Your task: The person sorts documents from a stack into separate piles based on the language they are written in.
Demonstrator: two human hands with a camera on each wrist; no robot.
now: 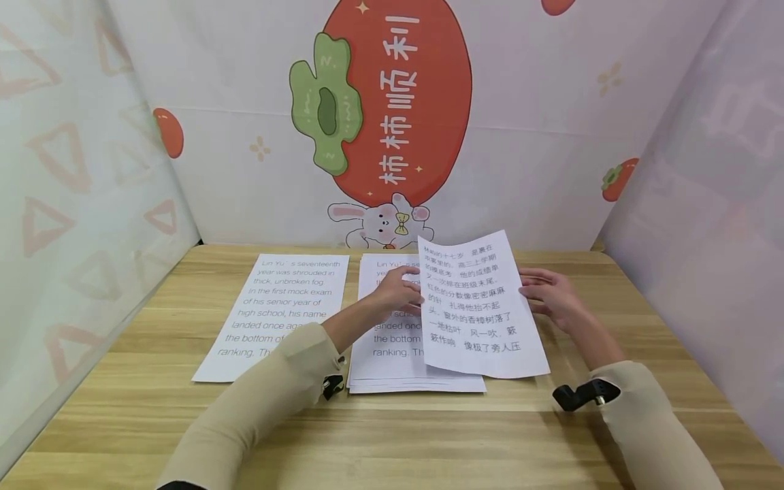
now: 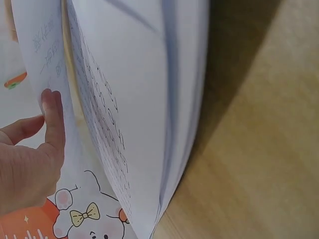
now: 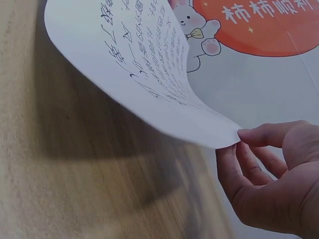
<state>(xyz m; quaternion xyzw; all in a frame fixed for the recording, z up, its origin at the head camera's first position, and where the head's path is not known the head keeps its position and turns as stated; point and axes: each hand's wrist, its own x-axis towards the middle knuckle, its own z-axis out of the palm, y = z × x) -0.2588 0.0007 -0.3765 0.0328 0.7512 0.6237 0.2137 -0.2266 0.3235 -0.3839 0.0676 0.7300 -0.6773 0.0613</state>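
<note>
A sheet of paper with Chinese text (image 1: 474, 306) is held up between both hands, its surface bowed. My left hand (image 1: 395, 292) pinches its left edge; in the left wrist view, thumb and fingers (image 2: 54, 117) meet at that edge. The right edge is pinched by my right hand (image 1: 551, 296), with the thumb on the printed face and fingers behind it in the right wrist view (image 3: 271, 174). Beneath the raised sheet and the left hand lies a stack of printed paper (image 1: 392, 371), English text on top, partly covered.
Left of the stack, another English-printed sheet (image 1: 275, 306) lies flat, partly behind the left forearm. Everything rests on a wooden table (image 1: 429, 435). A printed backdrop (image 1: 527, 156) with a persimmon and a rabbit stands behind the table, with cloth walls on both sides.
</note>
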